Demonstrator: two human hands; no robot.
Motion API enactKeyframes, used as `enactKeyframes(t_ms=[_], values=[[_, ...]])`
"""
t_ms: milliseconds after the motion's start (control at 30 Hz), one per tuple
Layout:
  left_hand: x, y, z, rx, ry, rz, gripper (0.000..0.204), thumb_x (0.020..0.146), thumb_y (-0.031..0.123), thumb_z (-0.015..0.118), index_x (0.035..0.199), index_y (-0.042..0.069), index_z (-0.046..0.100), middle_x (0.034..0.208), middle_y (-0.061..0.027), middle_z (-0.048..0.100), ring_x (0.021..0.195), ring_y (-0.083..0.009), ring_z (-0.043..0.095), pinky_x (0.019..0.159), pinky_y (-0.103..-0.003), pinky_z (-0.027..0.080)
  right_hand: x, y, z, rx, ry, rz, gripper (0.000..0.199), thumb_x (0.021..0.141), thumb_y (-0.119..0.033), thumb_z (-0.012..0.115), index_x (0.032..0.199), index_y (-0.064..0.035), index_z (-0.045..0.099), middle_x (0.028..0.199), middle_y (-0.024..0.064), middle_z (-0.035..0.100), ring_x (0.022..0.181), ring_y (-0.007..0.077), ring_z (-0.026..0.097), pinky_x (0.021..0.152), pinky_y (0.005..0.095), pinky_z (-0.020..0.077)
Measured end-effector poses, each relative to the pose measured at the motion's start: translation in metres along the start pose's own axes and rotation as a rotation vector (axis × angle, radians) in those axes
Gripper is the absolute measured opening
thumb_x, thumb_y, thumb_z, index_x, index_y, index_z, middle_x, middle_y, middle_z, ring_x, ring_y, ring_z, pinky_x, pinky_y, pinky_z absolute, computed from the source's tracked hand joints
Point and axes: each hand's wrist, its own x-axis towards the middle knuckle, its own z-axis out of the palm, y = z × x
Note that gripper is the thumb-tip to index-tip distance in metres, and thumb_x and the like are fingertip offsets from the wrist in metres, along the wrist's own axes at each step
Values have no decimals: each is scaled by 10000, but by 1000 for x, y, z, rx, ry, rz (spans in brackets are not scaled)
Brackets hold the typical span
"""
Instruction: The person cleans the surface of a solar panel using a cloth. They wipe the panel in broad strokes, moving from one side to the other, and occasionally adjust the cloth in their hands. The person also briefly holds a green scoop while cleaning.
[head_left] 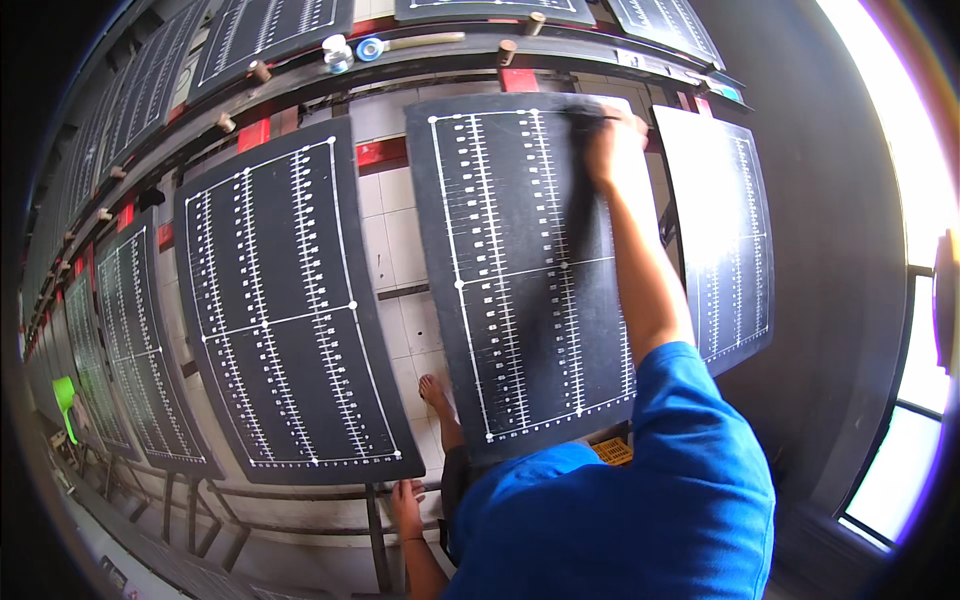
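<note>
A large dark board point(510, 330) with white ruled lines, tick scales and dots lies in front of me. My right arm stretches across its right side, and my right hand point(618, 150) is at the far right corner. Its fingers are closed, with a thin dark thing showing at the fingertips that I cannot make out. The hand and arm throw a shadow over the board. Low down, my left hand point(408, 508) hangs beside the near right corner of a second marked board point(280, 240). Its fingers are loosely apart and hold nothing.
A third board point(715, 240) at the right carries strong glare. More boards point(130, 340) stand in a row leftward on a metal frame with red bars point(383, 152). On the far rail point(430, 68) are a small jar point(338, 54) and a blue tape roll point(370, 49).
</note>
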Motion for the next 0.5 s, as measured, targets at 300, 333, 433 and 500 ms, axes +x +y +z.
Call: enactKeyframes(t_ms=[300,333,433,500], values=[[-10,-59,-21,39,-122,-139,367,1031,327,510,1166,3,620,1002,-145,702,769,-221,683,684,-337,545,-34,-157,-14,522,15,-136,539,880,-339,737,1303,-36,598,1355,233,569,1330,463,470,1144,492,374],[-4,-63,-24,7,-104,-154,380,1028,343,519,1195,13,609,1005,-143,694,785,-228,683,702,-341,544,-45,-165,-15,561,-33,-213,513,895,-278,724,1332,-51,581,1384,204,556,1327,455,476,1144,499,378],[-10,-56,-32,-160,-23,-224,392,1017,352,525,1227,26,589,1018,-150,682,820,-241,686,718,-351,544,-54,-106,-31,498,-142,-305,451,928,-165,652,1354,-37,574,1349,212,587,1313,434,495,1120,490,391],[-6,-60,-47,-130,-18,-249,400,1000,355,531,1231,31,573,1034,-152,675,839,-245,682,703,-340,546,-65,17,33,493,-52,-52,410,952,-131,578,1347,-23,578,1354,236,585,1307,453,488,1104,507,390]])
